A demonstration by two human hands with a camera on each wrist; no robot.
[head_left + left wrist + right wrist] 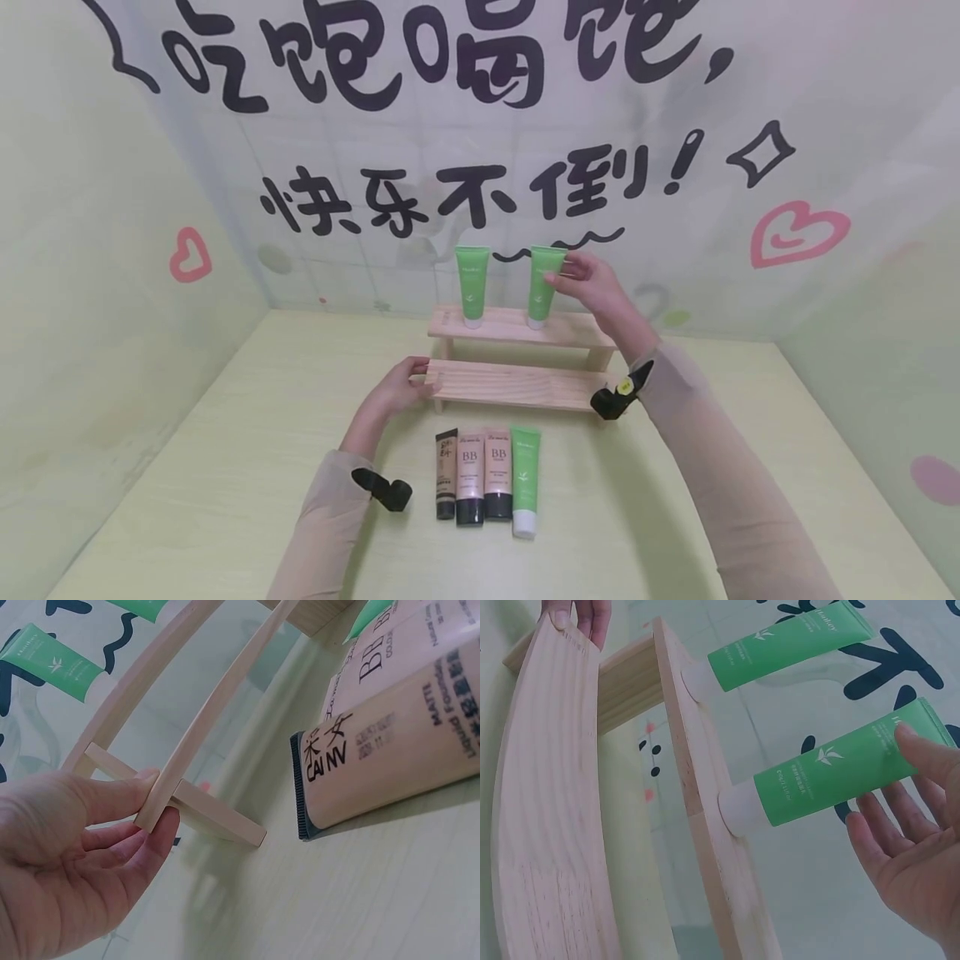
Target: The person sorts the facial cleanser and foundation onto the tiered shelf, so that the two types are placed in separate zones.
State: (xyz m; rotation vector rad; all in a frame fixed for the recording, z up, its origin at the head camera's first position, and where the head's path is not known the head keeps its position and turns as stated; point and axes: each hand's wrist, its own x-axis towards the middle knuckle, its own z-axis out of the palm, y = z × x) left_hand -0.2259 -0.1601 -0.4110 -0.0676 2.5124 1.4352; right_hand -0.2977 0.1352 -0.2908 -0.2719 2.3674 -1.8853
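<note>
A two-step wooden rack (517, 387) stands on the table against the printed backdrop. My left hand (397, 388) pinches the left end of its lower board (191, 742), thumb above and fingers beneath. On the upper board (676, 720), two green squeeze tubes stand upright on white caps. With my right hand (594, 285) I pinch the right-hand green tube (840, 769) near its flat crimped end, thumb on the front and fingers behind. Its cap meets the board. The other green tube (472, 285) stands to its left, untouched.
Before the rack, four tubes lie side by side on the table (247, 433): a brown foundation tube (446, 471), two pink BB cream tubes (470, 475) with black caps, and a third green tube (526, 471). Backdrop walls (862, 375) enclose the back and sides.
</note>
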